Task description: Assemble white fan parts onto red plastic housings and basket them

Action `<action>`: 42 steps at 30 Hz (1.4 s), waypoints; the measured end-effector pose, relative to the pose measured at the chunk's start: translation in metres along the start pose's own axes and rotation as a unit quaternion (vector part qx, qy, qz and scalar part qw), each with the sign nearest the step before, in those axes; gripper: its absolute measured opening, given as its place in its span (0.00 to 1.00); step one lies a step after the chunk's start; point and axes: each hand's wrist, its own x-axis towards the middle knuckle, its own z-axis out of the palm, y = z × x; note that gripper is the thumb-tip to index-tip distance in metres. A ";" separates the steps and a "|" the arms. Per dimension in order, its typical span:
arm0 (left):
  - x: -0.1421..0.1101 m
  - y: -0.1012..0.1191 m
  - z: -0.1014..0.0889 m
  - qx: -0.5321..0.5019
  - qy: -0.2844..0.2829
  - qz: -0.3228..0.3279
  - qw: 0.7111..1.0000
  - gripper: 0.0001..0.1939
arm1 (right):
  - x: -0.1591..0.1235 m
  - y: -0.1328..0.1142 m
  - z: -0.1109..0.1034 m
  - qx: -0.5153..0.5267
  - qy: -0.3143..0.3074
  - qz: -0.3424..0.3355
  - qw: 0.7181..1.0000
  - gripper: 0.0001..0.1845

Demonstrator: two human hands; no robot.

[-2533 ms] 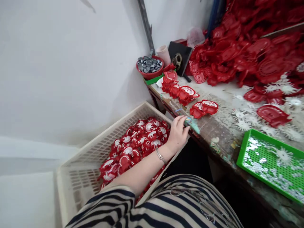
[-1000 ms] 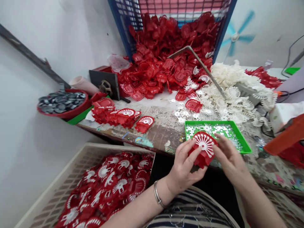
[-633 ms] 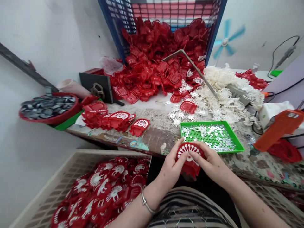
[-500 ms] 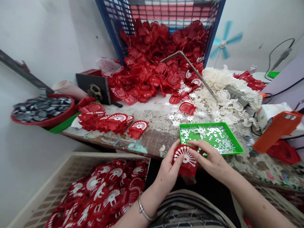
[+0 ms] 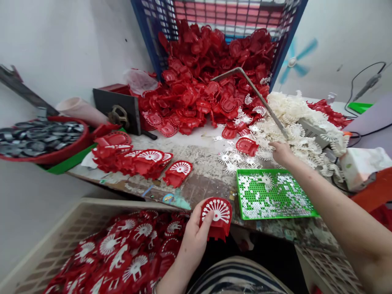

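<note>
Worn, paint-spotted workbench (image 5: 199, 188). Nearest: left hand (image 5: 192, 241) pinches the red piece (image 5: 221, 229) at the near edge, thumb on its white fan insert (image 5: 219, 209); one-handed grip could slip, or shift the insert if loose. Beyond: green tray (image 5: 239, 196); right forearm (image 5: 324, 192), dipping, could knock it. Farther: right hand (image 5: 281, 154), index extended, at white parts heap (image 5: 290, 104); cannot tell whether pinching any; overlapping parts could snag. Behind: blue crate (image 5: 146, 36).

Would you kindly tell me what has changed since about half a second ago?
The right hand has left the red and white piece and moved forward and right, to the loose white pieces beyond the green tray. The left hand still holds the red and white piece. The tray and the row of red pieces stayed put.
</note>
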 end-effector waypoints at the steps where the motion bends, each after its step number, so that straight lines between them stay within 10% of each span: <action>1: 0.001 -0.001 -0.003 0.007 -0.003 0.000 1.000 0.23 | 0.011 0.001 0.003 -0.022 0.002 0.004 1.000 0.16; 12: 0.007 -0.007 -0.017 0.028 -0.020 -0.019 0.999 0.25 | 0.046 0.003 0.018 -0.127 -0.015 -0.042 0.991 0.14; 29: -0.003 -0.001 -0.005 0.017 -0.046 -0.019 0.999 0.24 | -0.014 0.009 0.016 -0.047 -0.120 0.036 0.991 0.25; 42: -0.018 -0.004 -0.008 -0.008 -0.038 -0.022 0.999 0.28 | -0.018 0.003 0.007 0.036 -0.063 0.059 0.996 0.18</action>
